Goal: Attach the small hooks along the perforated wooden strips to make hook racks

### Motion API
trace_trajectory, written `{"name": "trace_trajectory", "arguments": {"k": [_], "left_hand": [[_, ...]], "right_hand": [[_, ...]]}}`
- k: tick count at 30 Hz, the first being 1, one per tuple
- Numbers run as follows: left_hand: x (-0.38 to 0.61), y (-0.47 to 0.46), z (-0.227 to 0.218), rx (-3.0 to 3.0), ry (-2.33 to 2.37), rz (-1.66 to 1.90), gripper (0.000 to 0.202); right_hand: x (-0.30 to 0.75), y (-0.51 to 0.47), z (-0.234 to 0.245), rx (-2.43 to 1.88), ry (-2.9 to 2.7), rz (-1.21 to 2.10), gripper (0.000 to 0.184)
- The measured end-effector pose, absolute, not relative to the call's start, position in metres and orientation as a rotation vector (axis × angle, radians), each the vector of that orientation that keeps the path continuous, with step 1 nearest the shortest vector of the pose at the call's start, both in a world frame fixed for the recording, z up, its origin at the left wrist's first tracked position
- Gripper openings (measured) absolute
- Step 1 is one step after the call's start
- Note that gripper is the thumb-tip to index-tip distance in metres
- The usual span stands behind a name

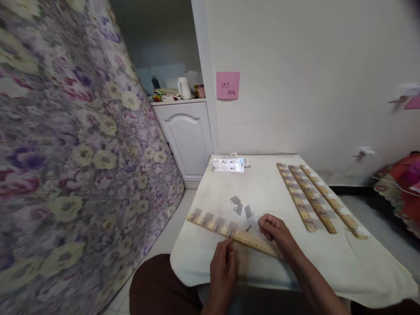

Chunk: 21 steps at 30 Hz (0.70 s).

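Observation:
A wooden strip with rows of small holes [252,240] lies slantwise along the near part of the table. Small translucent cards with metal pieces, one of them a grey card [209,217], stand along its left half. My left hand [223,264] is at the strip's near edge, fingers curled together by the last card; whatever they pinch is hidden. Over the strip's right half, my right hand [274,231] is closed, thumb against fingers, beside a pale clear piece [253,221]; I cannot tell whether it is held. Loose grey cards [248,211] lie beyond, one with a small hook [235,208].
Three similar filled strips [311,199] lie side by side on the table's right. Clear packages [228,165] rest at the back edge. A floral curtain [98,153] hangs at left, and a white cabinet [185,138] stands behind. My knee is under the table's left corner.

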State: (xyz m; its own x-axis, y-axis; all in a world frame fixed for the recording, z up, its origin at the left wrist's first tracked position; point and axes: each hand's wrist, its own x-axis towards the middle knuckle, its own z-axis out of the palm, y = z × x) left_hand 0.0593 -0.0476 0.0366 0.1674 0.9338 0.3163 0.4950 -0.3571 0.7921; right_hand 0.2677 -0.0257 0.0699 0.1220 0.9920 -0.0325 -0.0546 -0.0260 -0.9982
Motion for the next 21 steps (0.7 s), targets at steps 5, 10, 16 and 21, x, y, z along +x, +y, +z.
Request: {"name": "trace_trajectory", "arguments": {"k": [5, 10, 16, 21], "left_hand": [[0.079, -0.056, 0.051, 1.657, 1.256, 1.079, 0.053], [0.084, -0.059, 0.040, 1.473, 1.217, 1.073, 0.033], [0.086, -0.062, 0.025, 1.399, 1.225, 1.067, 0.032], [0.083, -0.064, 0.025, 1.485, 1.275, 1.065, 0.030]], "right_hand": [[0.252, -0.041, 0.071, -1.224, -1.130, 1.321, 0.029], [0.246, -0.049, 0.066, -1.196, -1.181, 1.326, 0.027], [0.243, -0.048, 0.054, -1.205, -1.187, 1.342, 0.022], [0.255, -0.031, 0.046, -1.266, -1.275, 1.287, 0.015]]}}
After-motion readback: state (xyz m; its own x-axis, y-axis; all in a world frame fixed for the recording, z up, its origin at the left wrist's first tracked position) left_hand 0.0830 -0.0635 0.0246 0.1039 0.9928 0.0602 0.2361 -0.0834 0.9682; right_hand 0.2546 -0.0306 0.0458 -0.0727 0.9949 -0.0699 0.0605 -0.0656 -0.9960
